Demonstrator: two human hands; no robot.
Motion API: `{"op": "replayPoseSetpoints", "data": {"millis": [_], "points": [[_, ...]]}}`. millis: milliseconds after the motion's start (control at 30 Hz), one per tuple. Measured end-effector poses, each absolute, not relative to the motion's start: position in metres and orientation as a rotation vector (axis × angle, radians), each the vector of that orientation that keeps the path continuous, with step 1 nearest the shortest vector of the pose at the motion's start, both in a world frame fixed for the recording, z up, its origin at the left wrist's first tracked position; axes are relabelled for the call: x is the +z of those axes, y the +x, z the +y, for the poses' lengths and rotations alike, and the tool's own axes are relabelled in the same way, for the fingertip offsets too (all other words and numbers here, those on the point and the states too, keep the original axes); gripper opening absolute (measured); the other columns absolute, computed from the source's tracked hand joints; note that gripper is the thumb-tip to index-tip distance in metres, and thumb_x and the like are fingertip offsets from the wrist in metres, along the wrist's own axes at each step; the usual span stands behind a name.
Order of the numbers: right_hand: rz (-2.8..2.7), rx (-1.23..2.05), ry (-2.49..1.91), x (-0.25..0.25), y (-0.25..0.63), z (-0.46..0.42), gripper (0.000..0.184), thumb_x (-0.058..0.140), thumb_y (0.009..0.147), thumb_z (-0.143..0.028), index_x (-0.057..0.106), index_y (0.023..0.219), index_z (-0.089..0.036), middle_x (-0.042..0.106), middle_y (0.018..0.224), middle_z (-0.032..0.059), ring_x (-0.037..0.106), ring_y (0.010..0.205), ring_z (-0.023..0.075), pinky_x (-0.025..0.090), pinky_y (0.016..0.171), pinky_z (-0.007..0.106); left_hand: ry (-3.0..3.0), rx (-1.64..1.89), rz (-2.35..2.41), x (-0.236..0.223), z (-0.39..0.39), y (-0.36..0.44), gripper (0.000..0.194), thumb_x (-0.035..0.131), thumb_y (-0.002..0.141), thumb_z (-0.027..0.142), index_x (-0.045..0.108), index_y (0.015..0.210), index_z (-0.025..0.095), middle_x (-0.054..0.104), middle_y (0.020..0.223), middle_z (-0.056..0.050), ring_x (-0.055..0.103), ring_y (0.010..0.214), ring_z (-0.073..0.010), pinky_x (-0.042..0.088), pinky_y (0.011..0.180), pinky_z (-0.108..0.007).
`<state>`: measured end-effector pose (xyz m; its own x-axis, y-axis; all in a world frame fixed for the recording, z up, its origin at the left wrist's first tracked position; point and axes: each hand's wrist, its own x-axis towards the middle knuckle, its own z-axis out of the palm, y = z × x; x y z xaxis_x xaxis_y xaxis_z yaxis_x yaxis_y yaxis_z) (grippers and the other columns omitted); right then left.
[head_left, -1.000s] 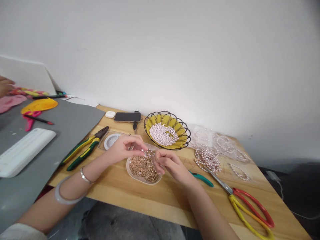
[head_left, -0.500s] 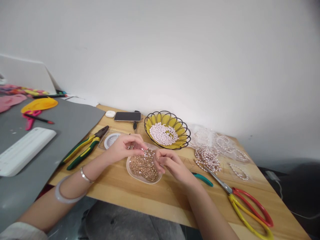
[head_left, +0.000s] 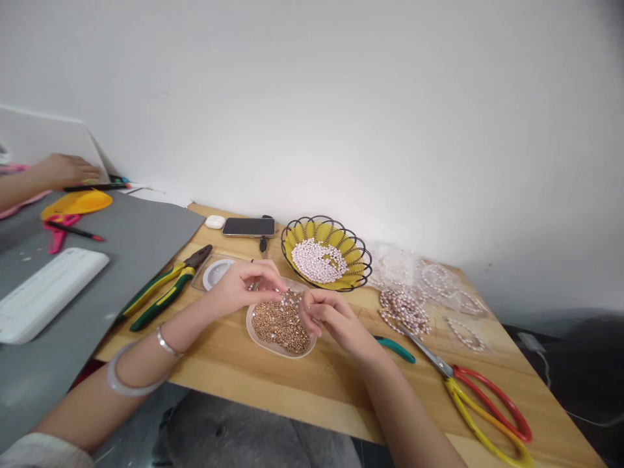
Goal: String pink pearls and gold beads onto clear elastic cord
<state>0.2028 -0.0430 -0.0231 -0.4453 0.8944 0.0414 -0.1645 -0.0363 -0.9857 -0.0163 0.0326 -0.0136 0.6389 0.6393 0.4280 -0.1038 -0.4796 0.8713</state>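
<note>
My left hand (head_left: 248, 285) hovers over the left back part of a pale dish (head_left: 258, 346), thumb and fingertips closed together. Small pale beads (head_left: 281, 296) show at those fingertips; whether they are on a thread is too small to tell. My right hand (head_left: 327, 317) is at the dish's right side, its thumb pressed to the bent fingers in a pinch. What lies inside that pinch is too small to make out. Many gold beads (head_left: 277, 328) fill the dish below both hands, with some pale ones among them.
Behind the dish stands a black wire basket (head_left: 358, 279) with pale beads. Pliers (head_left: 166, 286) and a phone (head_left: 248, 227) lie left; strung beads (head_left: 404, 311), a teal handle (head_left: 396, 350) and large scissors (head_left: 453, 377) lie right. Another person's hand (head_left: 68, 170) is at far left.
Another person's hand and forearm have come into view at the far left, over the colourful items. My own two hands have hardly moved.
</note>
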Motion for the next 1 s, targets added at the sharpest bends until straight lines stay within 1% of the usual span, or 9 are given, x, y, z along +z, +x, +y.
{"op": "replayPoseSetpoints", "data": {"millis": [100,400,533,667,733,800,867,933,1000], "points": [[-1.401,1.611,-0.819,-0.022,0.202,-0.043,0.024,0.05,0.088,-0.019,0.047,0.064,-0.02,0.048,0.054,-0.0048,0.041,0.051,0.0117,0.033,0.056,0.026,1.882,0.946,0.427,-0.013,0.032,-0.016,0.005,0.077,0.081,0.021,0.074,0.083,0.017,0.068,0.077,-0.003,0.061,0.068,-0.0123,0.05,0.062,-0.024],[-1.401,1.6,-0.828,-0.021,0.201,-0.043,0.023,0.049,0.087,-0.019,0.047,0.064,-0.021,0.048,0.054,-0.0047,0.04,0.05,0.012,0.033,0.056,0.027,1.94,0.924,0.449,-0.012,0.032,-0.016,0.003,0.076,0.082,0.02,0.074,0.085,0.018,0.069,0.079,-0.003,0.062,0.072,-0.0128,0.049,0.063,-0.025],[-1.414,1.616,-0.807,-0.024,0.203,-0.043,0.023,0.05,0.088,-0.019,0.047,0.066,-0.02,0.049,0.055,-0.0046,0.04,0.051,0.0119,0.032,0.056,0.027,1.986,0.895,0.48,-0.014,0.031,-0.016,0.006,0.077,0.082,0.023,0.075,0.084,0.018,0.069,0.078,-0.003,0.061,0.069,-0.0129,0.047,0.059,-0.024],[-1.456,1.615,-0.794,-0.021,0.202,-0.045,0.024,0.052,0.092,-0.025,0.048,0.069,-0.02,0.05,0.058,-0.0042,0.04,0.052,0.0119,0.033,0.057,0.027,2.015,0.881,0.454,-0.017,0.032,-0.015,0.008,0.079,0.082,0.026,0.076,0.084,0.018,0.07,0.079,-0.003,0.061,0.07,-0.0132,0.046,0.06,-0.024],[-1.495,1.581,-0.805,-0.018,0.199,-0.046,0.026,0.053,0.094,-0.031,0.048,0.07,-0.02,0.051,0.06,-0.0038,0.041,0.054,0.0121,0.034,0.058,0.027,2.023,0.883,0.438,-0.017,0.032,-0.015,0.013,0.079,0.082,0.027,0.077,0.091,0.019,0.069,0.079,-0.003,0.061,0.07,-0.0132,0.047,0.062,-0.024],[-1.528,1.539,-0.815,-0.016,0.197,-0.047,0.029,0.053,0.096,-0.036,0.048,0.072,-0.02,0.052,0.062,-0.0033,0.043,0.055,0.0124,0.036,0.059,0.027,2.0,0.905,0.43,-0.017,0.032,-0.016,0.029,0.08,0.081,0.032,0.074,0.107,0.02,0.069,0.081,-0.003,0.062,0.072,-0.0139,0.049,0.063,-0.025],[-1.545,1.486,-0.814,-0.017,0.194,-0.047,0.031,0.052,0.098,-0.04,0.048,0.075,-0.02,0.051,0.065,-0.0025,0.045,0.057,0.0129,0.037,0.059,0.027,1.941,0.943,0.431,-0.017,0.031,-0.016,0.044,0.076,0.084,0.04,0.067,0.123,0.021,0.07,0.086,-0.004,0.062,0.074,-0.015,0.051,0.065,-0.026],[-1.565,1.409,-0.813,-0.019,0.192,-0.048,0.031,0.05,0.1,-0.041,0.048,0.078,-0.021,0.051,0.069,-0.0018,0.047,0.059,0.0132,0.038,0.059,0.027,1.888,0.985,0.449,-0.016,0.03,-0.017,0.043,0.064,0.093,0.045,0.063,0.128,0.02,0.07,0.089,-0.006,0.064,0.078,-0.0159,0.052,0.068,-0.027],[-1.594,1.305,-0.819,-0.022,0.192,-0.048,0.029,0.048,0.102,-0.04,0.049,0.08,-0.021,0.051,0.073,-0.001,0.048,0.061,0.0137,0.039,0.06,0.028,1.885,1.033,0.494,-0.016,0.03,-0.018,0.037,0.05,0.1,0.043,0.064,0.125,0.019,0.069,0.088,-0.007,0.065,0.079,-0.016,0.053,0.07,-0.027]]}}
